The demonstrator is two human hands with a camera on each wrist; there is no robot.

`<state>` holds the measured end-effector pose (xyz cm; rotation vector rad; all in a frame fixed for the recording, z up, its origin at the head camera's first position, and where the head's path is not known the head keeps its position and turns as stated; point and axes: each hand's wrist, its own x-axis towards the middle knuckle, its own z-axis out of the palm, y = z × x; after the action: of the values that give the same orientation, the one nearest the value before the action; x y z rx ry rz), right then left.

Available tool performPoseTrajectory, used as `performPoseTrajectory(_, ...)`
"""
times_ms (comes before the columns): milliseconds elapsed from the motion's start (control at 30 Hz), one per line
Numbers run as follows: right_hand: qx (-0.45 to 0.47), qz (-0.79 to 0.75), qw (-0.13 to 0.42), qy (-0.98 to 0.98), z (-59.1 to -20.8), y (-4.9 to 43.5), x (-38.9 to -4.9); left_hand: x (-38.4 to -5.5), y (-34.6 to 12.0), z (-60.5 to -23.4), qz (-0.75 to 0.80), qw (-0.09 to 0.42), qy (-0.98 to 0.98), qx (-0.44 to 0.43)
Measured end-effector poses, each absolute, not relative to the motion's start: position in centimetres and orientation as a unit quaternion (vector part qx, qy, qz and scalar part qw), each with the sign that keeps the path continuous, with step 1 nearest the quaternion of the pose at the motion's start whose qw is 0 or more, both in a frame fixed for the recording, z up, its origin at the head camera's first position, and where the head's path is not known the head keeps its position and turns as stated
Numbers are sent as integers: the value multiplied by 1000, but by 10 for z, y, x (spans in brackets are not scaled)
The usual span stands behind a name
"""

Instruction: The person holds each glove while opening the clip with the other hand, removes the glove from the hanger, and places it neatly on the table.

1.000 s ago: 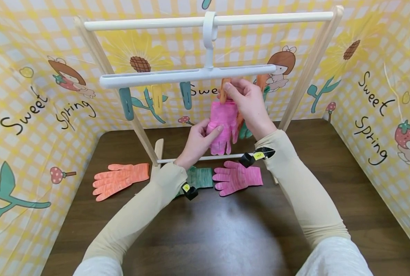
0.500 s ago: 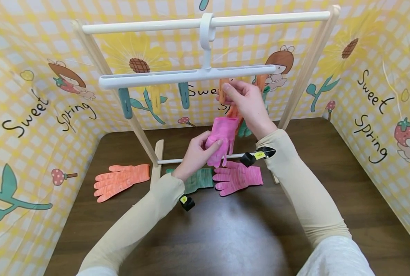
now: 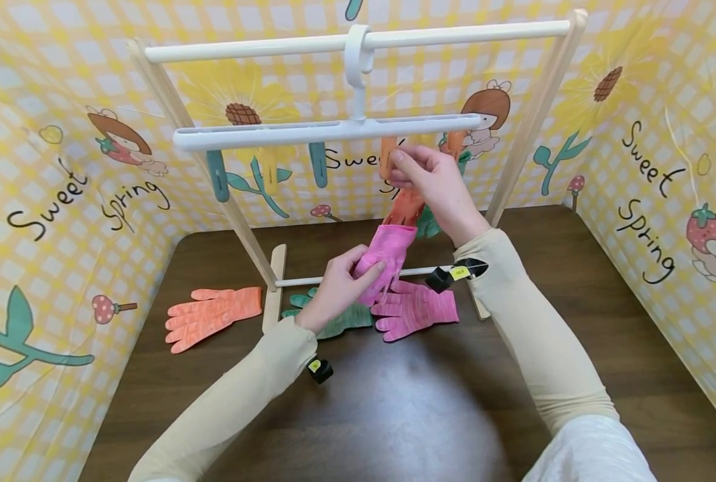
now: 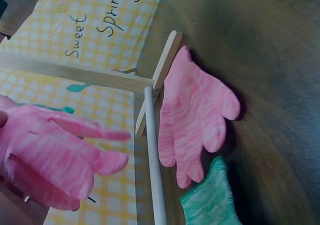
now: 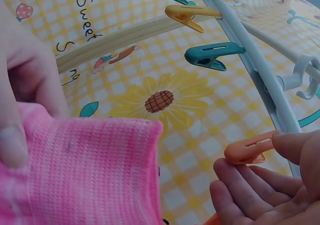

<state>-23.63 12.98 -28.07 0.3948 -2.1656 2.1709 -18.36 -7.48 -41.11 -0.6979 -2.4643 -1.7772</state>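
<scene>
My left hand (image 3: pixel 345 278) holds a pink knitted glove (image 3: pixel 389 251) by its palm, cuff upward, below the light grey hanger (image 3: pixel 273 134). In the right wrist view the glove's cuff (image 5: pixel 110 170) stands apart from the orange clothespin (image 5: pixel 247 147). At that clothespin is my right hand (image 3: pixel 436 187), its thumb at the clip's edge and its fingers loosely bent beneath, not squeezing it. An orange glove (image 3: pixel 406 206) and a green glove (image 3: pixel 430 221) hang behind my right hand; their upper parts are partly hidden.
Teal (image 3: pixel 218 175) and yellow (image 3: pixel 270 171) clothespins hang from the hanger's left half. The hanger hooks over the white rail (image 3: pixel 243 47) of a wooden rack. On the table lie orange (image 3: pixel 213 314), green (image 3: pixel 348 318) and pink (image 3: pixel 420 311) gloves.
My left hand has drawn the pink glove down and away from the orange clothespin, uncovering the orange glove behind. My right hand has slipped slightly right, off the clip's face.
</scene>
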Motion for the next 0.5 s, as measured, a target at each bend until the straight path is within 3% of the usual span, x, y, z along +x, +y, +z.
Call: performPoseTrajectory(500,170,686,-3,-707,-291,144,-228,-161,-82,-422,-528,3,-818,-229)
